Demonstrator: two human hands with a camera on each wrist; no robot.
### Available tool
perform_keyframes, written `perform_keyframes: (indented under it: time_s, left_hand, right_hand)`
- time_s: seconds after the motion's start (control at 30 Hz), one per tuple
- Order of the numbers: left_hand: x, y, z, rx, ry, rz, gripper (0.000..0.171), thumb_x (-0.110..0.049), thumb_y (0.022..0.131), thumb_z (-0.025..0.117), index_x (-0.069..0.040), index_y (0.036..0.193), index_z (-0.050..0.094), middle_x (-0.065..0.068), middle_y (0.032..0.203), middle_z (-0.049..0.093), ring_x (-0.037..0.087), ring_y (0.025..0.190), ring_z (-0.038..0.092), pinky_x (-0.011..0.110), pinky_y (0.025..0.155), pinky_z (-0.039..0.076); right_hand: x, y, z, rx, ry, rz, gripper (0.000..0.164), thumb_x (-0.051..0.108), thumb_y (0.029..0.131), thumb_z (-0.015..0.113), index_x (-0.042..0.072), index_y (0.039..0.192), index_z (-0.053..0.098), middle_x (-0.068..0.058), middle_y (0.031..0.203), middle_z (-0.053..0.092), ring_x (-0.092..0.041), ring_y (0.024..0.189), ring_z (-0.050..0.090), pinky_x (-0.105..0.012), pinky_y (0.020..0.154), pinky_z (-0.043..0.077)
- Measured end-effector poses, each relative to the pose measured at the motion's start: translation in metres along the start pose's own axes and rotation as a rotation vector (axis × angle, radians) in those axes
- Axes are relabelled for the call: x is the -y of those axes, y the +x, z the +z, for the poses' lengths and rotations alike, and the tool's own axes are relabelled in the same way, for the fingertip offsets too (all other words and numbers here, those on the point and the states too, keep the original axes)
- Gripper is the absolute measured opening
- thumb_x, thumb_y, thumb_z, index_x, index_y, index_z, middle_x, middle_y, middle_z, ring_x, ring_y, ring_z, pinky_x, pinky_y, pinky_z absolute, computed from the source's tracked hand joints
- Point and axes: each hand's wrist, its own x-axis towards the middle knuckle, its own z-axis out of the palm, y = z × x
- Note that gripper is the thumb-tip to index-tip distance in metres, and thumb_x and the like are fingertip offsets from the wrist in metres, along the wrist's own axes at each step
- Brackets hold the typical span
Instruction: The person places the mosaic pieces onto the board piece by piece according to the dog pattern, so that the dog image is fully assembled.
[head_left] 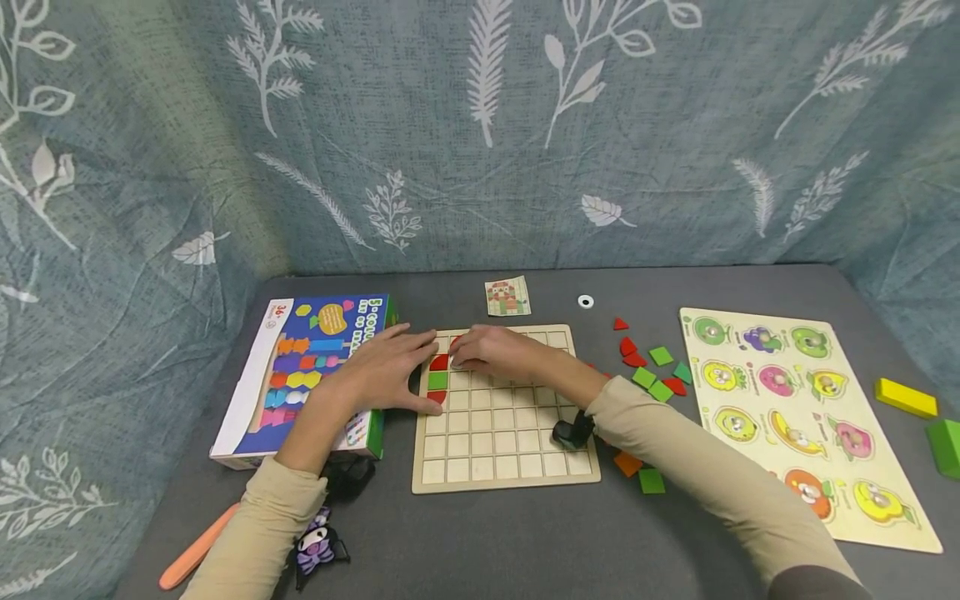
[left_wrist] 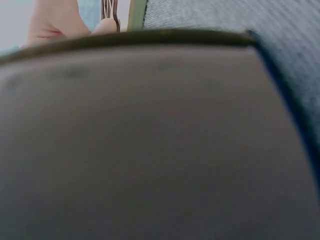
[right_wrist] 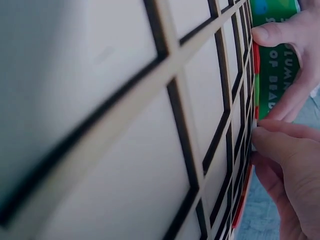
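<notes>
Dark grey surface [head_left: 450,542] fills the foreground, with an orange handle [head_left: 198,546] and a small purple-and-black figure [head_left: 317,546] at its near left. Beyond them lies the gridded wooden board [head_left: 482,443], most visible cells bare, with red tiles [head_left: 438,362] and a green tile [head_left: 437,381] in its left column. The left hand [head_left: 386,367] spans that edge, thumb and fingers spread. Near it, the right hand [head_left: 497,350] brings thumb and fingertips together, apparently pinching a pale tile [right_wrist: 254,146]. Filling the board tile by tile looks to be the step in hand; next, this piece probably needs squaring to a cell and pressing flat. Loose tiles [head_left: 662,390] lie right of the board. The right wrist view shows the pinch side-on and red pieces past it, which the head view mostly hides; the left wrist view is mainly dark blur. Only the head view shows the patterned card [head_left: 507,297] behind the board, perhaps a model.
</notes>
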Motion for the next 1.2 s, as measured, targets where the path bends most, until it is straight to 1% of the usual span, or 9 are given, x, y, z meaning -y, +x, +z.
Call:
perform_keyframes:
  time_s: [0.23, 0.37, 0.43, 0.6, 0.73, 0.8, 0.9, 1.03, 1.2]
  left_hand:
    - [-0.001, -0.002, 0.003, -0.012, -0.008, 0.002, 0.100, -0.076, 0.076, 0.059, -0.005, 0.146, 0.044, 0.014, 0.155, 0.038, 0.029, 0.144, 0.036, 0.049, 0.124, 0.018]
    - [-0.001, -0.002, 0.004, -0.013, -0.010, -0.005, 0.101, -0.076, 0.076, 0.059, -0.005, 0.146, 0.043, 0.013, 0.155, 0.038, 0.029, 0.145, 0.036, 0.048, 0.124, 0.018]
    - [-0.002, -0.003, 0.004, -0.010, -0.017, -0.014, 0.101, -0.076, 0.076, 0.059, -0.006, 0.146, 0.043, 0.013, 0.156, 0.037, 0.030, 0.145, 0.034, 0.049, 0.124, 0.018]
    - [-0.002, -0.003, 0.004, -0.003, -0.022, -0.022, 0.101, -0.076, 0.076, 0.060, -0.006, 0.147, 0.042, 0.012, 0.156, 0.036, 0.032, 0.146, 0.032, 0.049, 0.124, 0.018]
    - [-0.001, -0.003, 0.003, -0.009, -0.022, -0.017, 0.100, -0.075, 0.076, 0.061, -0.006, 0.147, 0.043, 0.013, 0.156, 0.036, 0.032, 0.146, 0.032, 0.049, 0.124, 0.018]
    - [-0.001, -0.003, 0.003, -0.009, -0.025, -0.015, 0.100, -0.075, 0.076, 0.061, -0.006, 0.147, 0.043, 0.013, 0.156, 0.036, 0.032, 0.146, 0.032, 0.049, 0.124, 0.018]
    - [-0.001, -0.003, 0.004, -0.015, -0.017, -0.008, 0.100, -0.075, 0.076, 0.061, -0.006, 0.146, 0.043, 0.013, 0.156, 0.037, 0.031, 0.145, 0.033, 0.049, 0.124, 0.018]
    - [-0.001, -0.001, 0.004, -0.025, -0.008, 0.004, 0.100, -0.075, 0.076, 0.061, -0.006, 0.146, 0.043, 0.013, 0.155, 0.038, 0.030, 0.145, 0.035, 0.049, 0.123, 0.019]
    - [-0.001, 0.000, 0.003, -0.031, -0.017, 0.002, 0.099, -0.073, 0.076, 0.062, -0.006, 0.146, 0.044, 0.013, 0.155, 0.038, 0.031, 0.145, 0.034, 0.050, 0.123, 0.019]
  right_hand:
    - [0.000, -0.002, 0.004, -0.008, -0.027, -0.027, 0.019, 0.011, 0.094, 0.062, 0.008, 0.109, 0.074, -0.006, 0.120, 0.067, -0.020, 0.106, 0.060, -0.026, 0.089, 0.054]
    - [-0.002, -0.008, 0.004, -0.034, 0.061, 0.012, 0.024, 0.013, 0.095, 0.061, 0.008, 0.116, 0.071, -0.007, 0.124, 0.066, -0.021, 0.112, 0.060, -0.030, 0.095, 0.053]
    - [-0.007, -0.016, 0.003, -0.101, 0.135, 0.060, 0.026, 0.014, 0.095, 0.061, 0.006, 0.119, 0.069, -0.009, 0.125, 0.066, -0.023, 0.114, 0.061, -0.034, 0.094, 0.053]
    - [-0.033, -0.054, -0.012, -0.372, 0.335, 0.296, 0.032, 0.014, 0.093, 0.065, 0.001, 0.122, 0.066, -0.016, 0.122, 0.065, -0.031, 0.113, 0.062, -0.043, 0.090, 0.055]
    - [-0.063, -0.091, -0.025, -0.498, 0.351, 0.566, 0.040, 0.021, 0.093, 0.066, 0.003, 0.128, 0.061, -0.016, 0.119, 0.060, -0.032, 0.109, 0.057, -0.046, 0.089, 0.050]
    - [-0.077, -0.107, -0.027, -0.490, 0.337, 0.677, 0.046, 0.026, 0.093, 0.066, 0.005, 0.132, 0.058, -0.016, 0.121, 0.057, -0.031, 0.109, 0.054, -0.048, 0.089, 0.048]
    - [-0.093, -0.123, -0.025, -0.437, 0.345, 0.758, 0.051, 0.029, 0.092, 0.066, 0.003, 0.135, 0.055, -0.018, 0.122, 0.053, -0.032, 0.106, 0.050, -0.048, 0.090, 0.044]
    - [-0.106, -0.134, -0.021, -0.403, 0.372, 0.771, 0.048, 0.026, 0.091, 0.068, 0.000, 0.131, 0.058, -0.020, 0.120, 0.053, -0.031, 0.103, 0.049, -0.046, 0.091, 0.043]
    - [-0.110, -0.136, -0.020, -0.391, 0.349, 0.769, 0.042, 0.020, 0.092, 0.067, -0.001, 0.128, 0.061, -0.020, 0.117, 0.054, -0.033, 0.105, 0.051, -0.049, 0.094, 0.044]
